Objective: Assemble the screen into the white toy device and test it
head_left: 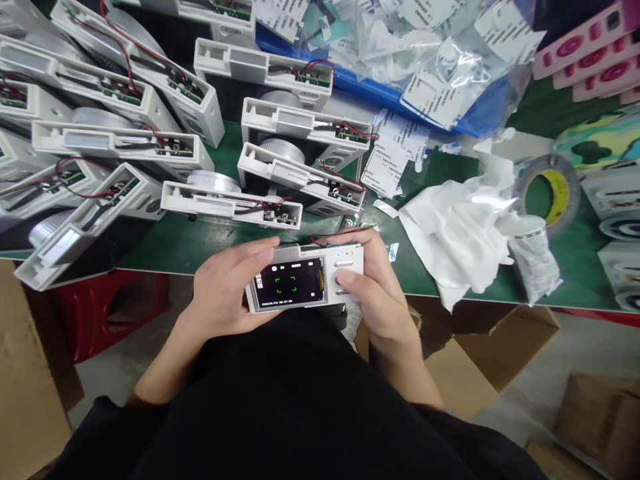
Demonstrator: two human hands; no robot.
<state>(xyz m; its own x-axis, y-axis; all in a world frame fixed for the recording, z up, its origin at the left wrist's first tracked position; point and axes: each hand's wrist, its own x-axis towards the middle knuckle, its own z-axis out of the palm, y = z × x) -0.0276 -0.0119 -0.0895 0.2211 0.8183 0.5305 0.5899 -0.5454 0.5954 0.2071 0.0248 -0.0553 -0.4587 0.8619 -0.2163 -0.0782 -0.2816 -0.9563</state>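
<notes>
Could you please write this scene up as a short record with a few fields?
Left hand: holds the left end of a white camera
Right hand: holds its right end, thumb beside two silver buttons
Camera screen: lit, showing green focus brackets
Nearby: open white camera housings with exposed circuit boards and red wires
Surface: green work mat
Also present: crumpled white wipes, a tape roll, labelled plastic bags

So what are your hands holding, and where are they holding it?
The left hand and right hand hold a small white camera by its two short ends, with the lit screen between them.
</notes>
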